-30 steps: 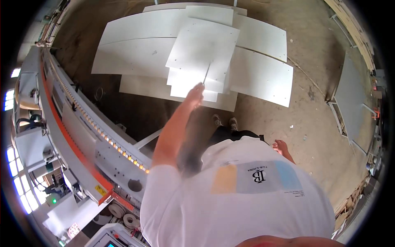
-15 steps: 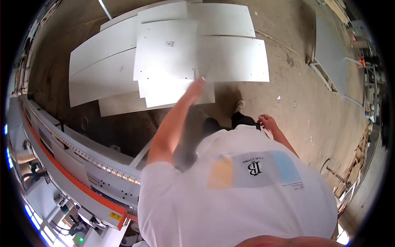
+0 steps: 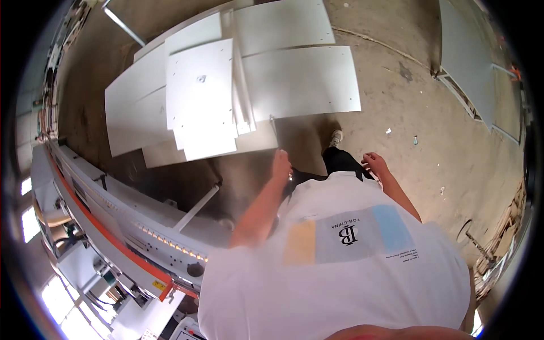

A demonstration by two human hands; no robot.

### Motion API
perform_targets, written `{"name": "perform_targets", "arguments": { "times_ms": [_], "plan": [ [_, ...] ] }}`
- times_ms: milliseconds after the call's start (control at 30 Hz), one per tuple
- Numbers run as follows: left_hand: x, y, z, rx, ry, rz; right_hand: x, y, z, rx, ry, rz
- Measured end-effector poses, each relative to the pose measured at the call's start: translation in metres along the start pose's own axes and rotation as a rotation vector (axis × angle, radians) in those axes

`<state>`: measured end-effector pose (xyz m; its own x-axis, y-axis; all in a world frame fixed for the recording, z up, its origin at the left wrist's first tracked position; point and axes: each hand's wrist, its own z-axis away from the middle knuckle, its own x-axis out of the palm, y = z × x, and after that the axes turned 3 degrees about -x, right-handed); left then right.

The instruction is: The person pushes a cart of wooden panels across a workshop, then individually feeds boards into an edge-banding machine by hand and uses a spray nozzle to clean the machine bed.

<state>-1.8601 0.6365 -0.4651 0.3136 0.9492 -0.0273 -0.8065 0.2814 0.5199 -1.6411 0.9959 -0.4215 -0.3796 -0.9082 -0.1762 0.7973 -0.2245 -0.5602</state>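
Note:
My left hand (image 3: 281, 165) hangs beside my left thigh, slightly blurred, with its fingers loosely extended. I see nothing held in it, and the near edge of the panel stack is just ahead. My right hand (image 3: 375, 163) is by my right hip, its fingers loosely bent and apart with nothing visible in them. Ahead lie overlapping white flat panels. A smaller bright panel (image 3: 201, 85) with small holes and a dark mark lies on top, left of centre. Beneath it, a wide panel (image 3: 300, 82) reaches right and another panel (image 3: 133, 122) reaches left.
A long grey machine with an orange strip (image 3: 107, 235) runs along my left, with a metal bar (image 3: 196, 208) sticking out toward me. At the right, a large grey board (image 3: 467, 62) stands on a metal frame. Small scraps (image 3: 388, 131) dot the concrete floor.
My left hand has drawn back from the near edge of the top panels to beside my thigh. The smaller top panels appear further left and turned. My right hand stays by my hip.

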Motion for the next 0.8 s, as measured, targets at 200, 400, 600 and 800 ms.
{"name": "perform_targets", "arguments": {
  "times_ms": [200, 400, 600, 800],
  "plan": [
    [0.147, 0.068, -0.010, 0.113, -0.302, -0.512, -0.103, 0.047, 0.002, 0.127, 0.131, -0.347],
    [0.226, 0.170, -0.113, 0.224, -0.005, -0.237, -0.144, 0.161, 0.033, 0.350, 0.187, -0.504],
    [0.283, 0.240, -0.181, 0.306, 0.115, -0.078, -0.131, 0.161, 0.059, 0.417, 0.198, -0.460],
    [0.288, 0.282, -0.238, 0.478, 0.264, -0.368, -0.114, 0.116, 0.051, 0.348, 0.205, -0.502]
  ]
}}
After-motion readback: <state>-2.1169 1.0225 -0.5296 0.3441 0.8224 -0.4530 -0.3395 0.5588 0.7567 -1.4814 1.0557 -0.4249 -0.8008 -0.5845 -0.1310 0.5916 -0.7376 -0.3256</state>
